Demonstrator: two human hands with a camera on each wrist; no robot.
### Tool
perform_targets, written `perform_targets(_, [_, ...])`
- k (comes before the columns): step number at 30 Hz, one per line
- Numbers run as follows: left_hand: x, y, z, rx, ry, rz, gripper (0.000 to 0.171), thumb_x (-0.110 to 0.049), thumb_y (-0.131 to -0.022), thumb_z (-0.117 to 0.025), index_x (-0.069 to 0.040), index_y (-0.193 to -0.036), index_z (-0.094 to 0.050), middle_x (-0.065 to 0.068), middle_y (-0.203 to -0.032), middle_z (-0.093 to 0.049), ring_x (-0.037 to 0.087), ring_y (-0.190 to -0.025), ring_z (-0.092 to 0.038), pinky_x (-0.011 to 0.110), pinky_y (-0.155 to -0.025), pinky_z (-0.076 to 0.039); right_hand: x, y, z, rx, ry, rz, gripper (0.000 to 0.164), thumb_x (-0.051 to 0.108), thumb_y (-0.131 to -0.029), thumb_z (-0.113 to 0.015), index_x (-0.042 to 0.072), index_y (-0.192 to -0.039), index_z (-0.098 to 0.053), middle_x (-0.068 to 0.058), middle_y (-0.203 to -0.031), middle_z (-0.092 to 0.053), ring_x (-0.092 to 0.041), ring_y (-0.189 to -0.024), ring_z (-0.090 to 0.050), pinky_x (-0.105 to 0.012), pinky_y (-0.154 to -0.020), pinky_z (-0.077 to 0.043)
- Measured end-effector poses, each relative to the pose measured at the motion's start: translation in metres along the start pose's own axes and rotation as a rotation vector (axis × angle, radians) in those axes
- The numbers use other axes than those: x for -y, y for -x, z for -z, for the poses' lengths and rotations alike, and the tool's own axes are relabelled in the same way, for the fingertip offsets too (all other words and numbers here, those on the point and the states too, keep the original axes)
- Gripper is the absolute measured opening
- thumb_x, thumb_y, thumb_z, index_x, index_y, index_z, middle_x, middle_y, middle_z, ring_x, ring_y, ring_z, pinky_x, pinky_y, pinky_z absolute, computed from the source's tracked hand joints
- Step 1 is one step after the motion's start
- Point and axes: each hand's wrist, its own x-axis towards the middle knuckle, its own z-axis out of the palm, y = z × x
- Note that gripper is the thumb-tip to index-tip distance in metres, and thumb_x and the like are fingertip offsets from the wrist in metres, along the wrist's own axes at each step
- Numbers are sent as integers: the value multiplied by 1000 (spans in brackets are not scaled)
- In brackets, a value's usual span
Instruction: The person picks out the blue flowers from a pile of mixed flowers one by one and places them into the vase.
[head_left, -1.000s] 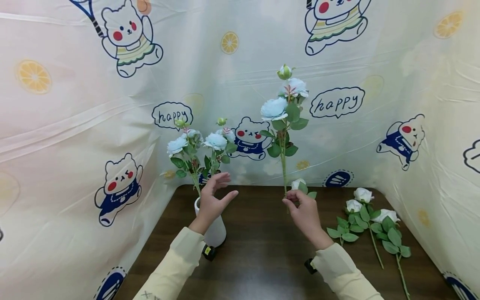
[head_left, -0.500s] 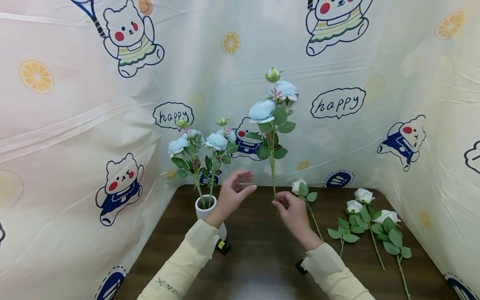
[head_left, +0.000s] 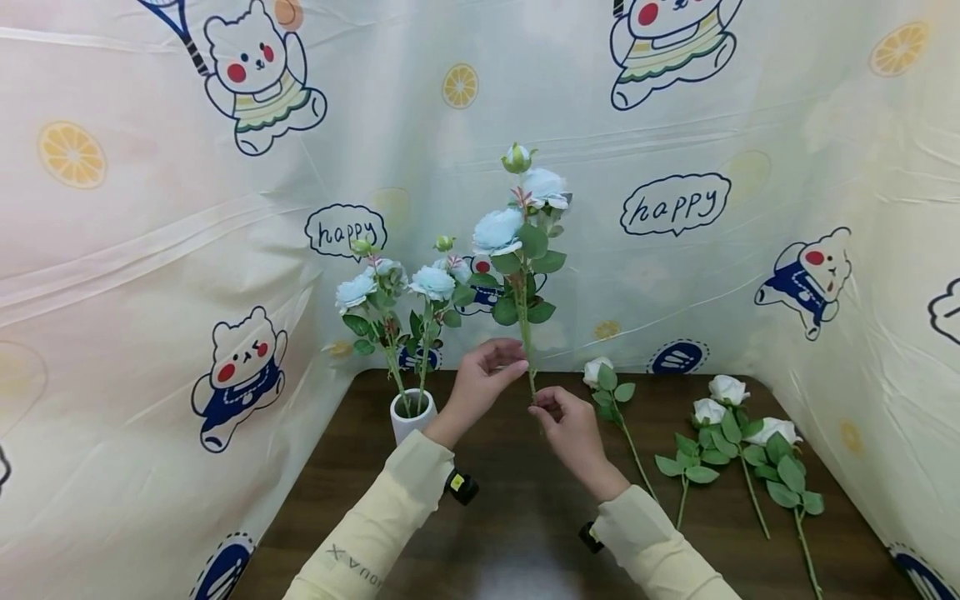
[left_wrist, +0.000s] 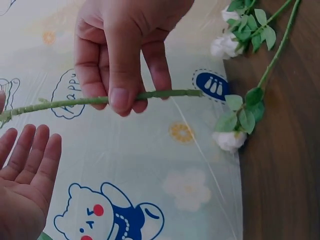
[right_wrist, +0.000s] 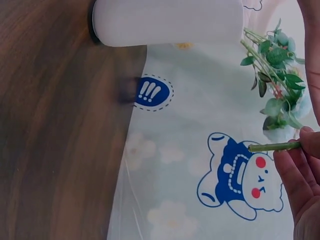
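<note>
My right hand (head_left: 573,433) pinches a light-blue artificial flower (head_left: 498,232) low on its green stem, holding it upright above the table. In the left wrist view the cut end of that stem (left_wrist: 172,93) sticks out past the pinching thumb and fingers. My left hand (head_left: 483,379) is beside the stem, a little above the right hand; its fingers (left_wrist: 25,157) look straight and spread along the stem. To the left, a white vase (head_left: 408,429) holds two similar blue flowers (head_left: 432,283), its lower part hidden by the left forearm.
White roses lie on the dark wooden table (head_left: 517,508) at the right: one white rose (head_left: 597,371) nearer the middle, several others (head_left: 726,390) beyond. A printed cloth (head_left: 465,158) hangs behind and at both sides.
The right hand has carried the blue flower leftward and slightly lower. The left hand has moved right, away from the vase and up to the stem.
</note>
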Motion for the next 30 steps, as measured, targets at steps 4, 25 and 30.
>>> perform_targets(4, [1, -1, -1, -12, 48, 42, 29, -1, -93, -63, 14, -117, -57, 26, -108, -64, 29, -95, -64, 36, -81, -55, 2, 1, -3, 11, -13, 13, 16, -3, -79, -78, 5, -87, -67, 1, -78, -67, -10, -69, -64, -26, -56, -53])
perform_targets(25, [31, -1, 6, -26, 114, 81, 21, -10, -95, -64, 9, -103, -66, 18, -94, -69, 40, -93, -64, 45, -80, -55, 8, 5, -12, 51, -69, -3, 16, -4, -79, -77, 6, -87, -67, 2, -79, -67, -10, -71, -64, -24, -58, -54])
perform_targets(30, [33, 0, 8, -5, 108, 58, 22, -9, -94, -64, 12, -103, -64, 16, -94, -70, 27, -88, -67, 40, -77, -57, 8, 6, -12, 64, -66, -9, 15, -3, -80, -77, 7, -87, -66, 2, -79, -66, -10, -71, -64, -24, -58, -54])
